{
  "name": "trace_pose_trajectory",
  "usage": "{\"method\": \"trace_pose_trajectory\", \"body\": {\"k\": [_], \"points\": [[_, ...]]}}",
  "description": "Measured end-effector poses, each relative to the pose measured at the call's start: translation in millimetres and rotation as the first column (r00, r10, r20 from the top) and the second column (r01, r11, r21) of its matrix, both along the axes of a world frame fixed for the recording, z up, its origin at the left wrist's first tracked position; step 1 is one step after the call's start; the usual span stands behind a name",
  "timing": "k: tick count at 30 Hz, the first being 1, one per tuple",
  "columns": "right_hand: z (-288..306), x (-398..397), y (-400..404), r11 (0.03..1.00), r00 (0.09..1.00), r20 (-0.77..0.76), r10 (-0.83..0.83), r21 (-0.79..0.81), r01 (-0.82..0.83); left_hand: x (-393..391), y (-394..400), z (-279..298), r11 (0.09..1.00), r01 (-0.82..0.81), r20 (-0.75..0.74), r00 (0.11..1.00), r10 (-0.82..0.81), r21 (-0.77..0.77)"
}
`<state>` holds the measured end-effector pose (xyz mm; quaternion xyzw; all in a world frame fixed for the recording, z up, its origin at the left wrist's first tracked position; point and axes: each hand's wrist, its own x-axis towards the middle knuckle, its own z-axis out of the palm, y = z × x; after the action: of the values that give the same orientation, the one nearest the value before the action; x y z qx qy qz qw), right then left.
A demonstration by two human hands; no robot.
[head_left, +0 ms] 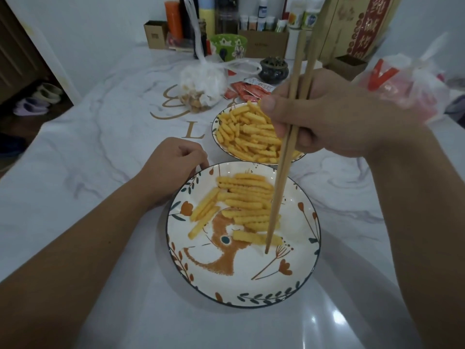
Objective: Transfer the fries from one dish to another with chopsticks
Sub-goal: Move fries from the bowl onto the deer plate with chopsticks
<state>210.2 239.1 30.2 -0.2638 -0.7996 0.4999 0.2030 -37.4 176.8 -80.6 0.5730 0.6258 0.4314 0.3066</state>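
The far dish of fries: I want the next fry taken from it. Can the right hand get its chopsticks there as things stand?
Probably yes. The right hand already hovers over the far dish; its chopsticks point down into the near dish, with nothing between the two dishes.

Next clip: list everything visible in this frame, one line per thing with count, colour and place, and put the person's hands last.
near dish: one, white with orange deer and leaf pattern, front centre of table
far dish: one, white, dark rim, just behind the near dish
fries: many, yellow, crinkle-cut, smaller lot in near dish, fuller heap in far dish
chopsticks: one pair, light wood, tips down at a fry in the near dish
table: one, white marbled
plastic bag: one, clear, snacks inside, behind far dish
sauce packets: several, red, behind far dish
green bowl: one, back of table
left hand: at near dish's left rim
right hand: holds chopsticks
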Motion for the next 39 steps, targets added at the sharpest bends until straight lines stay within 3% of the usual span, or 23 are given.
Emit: {"method": "trace_pose_trajectory", "body": {"k": [11, 14, 17, 20, 22, 24, 28, 33, 37, 39], "points": [[2, 9, 9, 0.998, 0.993, -0.105, -0.057, -0.044, 0.052, 3, -9, 0, 0.988, 0.099, -0.022, 0.995, -0.097, 0.115], [7, 20, 14, 0.985, 0.957, -0.242, -0.161, -0.097, 0.141, 1, -7, 1, 0.993, 0.084, -0.05, 0.996, -0.08, 0.077], [10, 29, 26, 0.892, 0.797, -0.404, -0.449, -0.163, 0.421, 1, 2, -2, 0.998, -0.062, -0.038, 0.997, 0.062, 0.001], [8, 34, 38, 0.737, 0.567, -0.484, -0.667, -0.318, 0.596, 6, 14, 3, 0.983, -0.155, 0.168, 0.971, 0.171, -0.104], [7, 38, 44, 0.655, 0.455, -0.49, -0.744, -0.403, 0.639, 10, 18, 12, 0.976, -0.107, 0.276, 0.948, 0.157, -0.188], [6, 40, 46, 0.625, 0.408, -0.496, -0.767, -0.428, 0.653, 14, 19, 22, 0.977, 0.003, 0.321, 0.945, 0.066, -0.211], [5, 41, 47, 0.589, 0.382, -0.474, -0.793, -0.438, 0.679, 11, 28, 31, 0.974, 0.08, 0.292, 0.956, -0.015, -0.213], [3, 40, 48, 0.584, 0.391, -0.455, -0.8, -0.441, 0.682, 21, 51, 29, 0.949, 0.18, 0.386, 0.92, -0.07, -0.258], [4, 45, 48, 0.556, 0.368, -0.458, -0.809, -0.393, 0.733, 36, 69, 36, 0.909, 0.263, 0.268, 0.947, -0.178, -0.325], [6, 46, 47, 0.548, 0.365, -0.469, -0.804, -0.349, 0.76, 34, 70, 42, 0.933, 0.2, 0.111, 0.978, -0.174, -0.301]]}}
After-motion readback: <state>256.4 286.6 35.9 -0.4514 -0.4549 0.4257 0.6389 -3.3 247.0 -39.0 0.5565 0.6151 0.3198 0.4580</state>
